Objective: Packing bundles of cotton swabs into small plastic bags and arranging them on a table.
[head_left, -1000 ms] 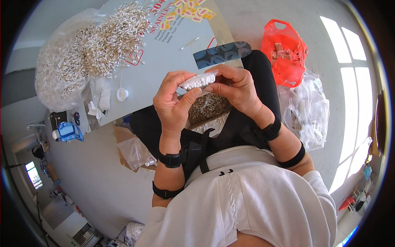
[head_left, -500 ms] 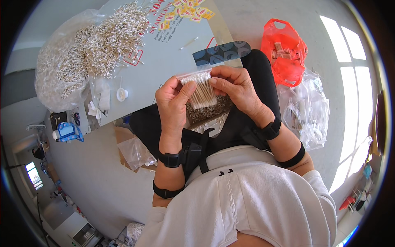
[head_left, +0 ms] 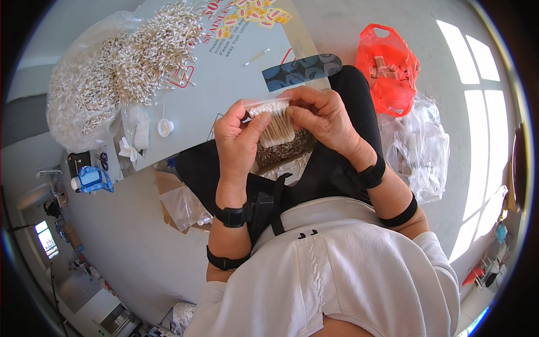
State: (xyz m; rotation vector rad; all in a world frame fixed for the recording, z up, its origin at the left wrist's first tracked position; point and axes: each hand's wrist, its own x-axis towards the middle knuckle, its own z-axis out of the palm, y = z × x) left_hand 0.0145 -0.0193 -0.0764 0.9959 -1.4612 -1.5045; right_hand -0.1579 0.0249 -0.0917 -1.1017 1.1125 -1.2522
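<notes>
A clear bag (head_left: pixel 272 126) packed with a row of cotton swabs is held up over the lap, just off the worktop's near edge, its mouth strip lying beyond the white tips. Both hands grasp it — the left hand (head_left: pixel 240 133) pinches its left side with thumb and fingers, the right hand (head_left: pixel 321 119) its upper right corner. This bag looks filled; whether its mouth is sealed, I cannot tell. Just beneath it, loose swabs (head_left: pixel 283 151) lie between the thighs.

On the worktop (head_left: pixel 210 104), a big heap of swabs (head_left: pixel 154 56) lies unbagged toward the left edge — plenty left loose, it seems. Yellow cards (head_left: pixel 274 16) lie scattered at the far edge. Right of the worktop, a red bag (head_left: pixel 396 96) holding small packets sits on the floor.
</notes>
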